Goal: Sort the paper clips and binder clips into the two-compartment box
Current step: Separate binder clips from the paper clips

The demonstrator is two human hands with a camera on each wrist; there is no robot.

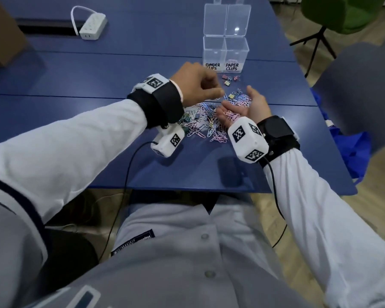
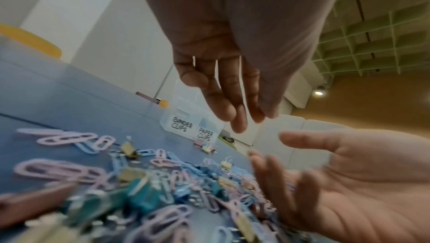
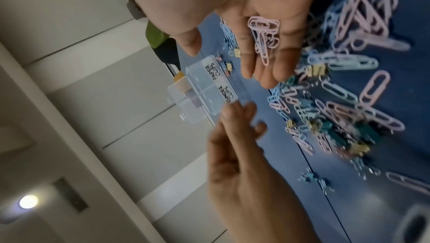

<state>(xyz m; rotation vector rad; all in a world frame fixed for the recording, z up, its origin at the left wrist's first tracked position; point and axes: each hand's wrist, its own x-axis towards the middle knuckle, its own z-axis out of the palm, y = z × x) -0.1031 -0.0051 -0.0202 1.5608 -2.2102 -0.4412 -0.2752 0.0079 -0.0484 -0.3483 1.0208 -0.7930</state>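
A clear two-compartment box [image 1: 226,52] stands open at the back of the blue table [image 1: 98,74], labelled BINDER CLIPS on the left and PAPER CLIPS on the right. In front of it lies a mixed pile of pastel paper clips and small binder clips [image 1: 203,122]. My right hand [image 1: 233,103] lies palm up over the pile's right side, fingers fairly straight, with a few pink paper clips [image 3: 264,33] resting in the palm. My left hand [image 1: 218,93] hovers just left of it, fingers [image 2: 239,111] hanging down loosely with nothing seen between them.
A few loose binder clips [image 1: 228,80] lie right before the box. A white power strip [image 1: 92,25] sits far left. A grey chair [image 1: 360,90] and blue bag [image 1: 353,147] stand off the table's right edge; the near table edge [image 1: 209,190] is by my lap.
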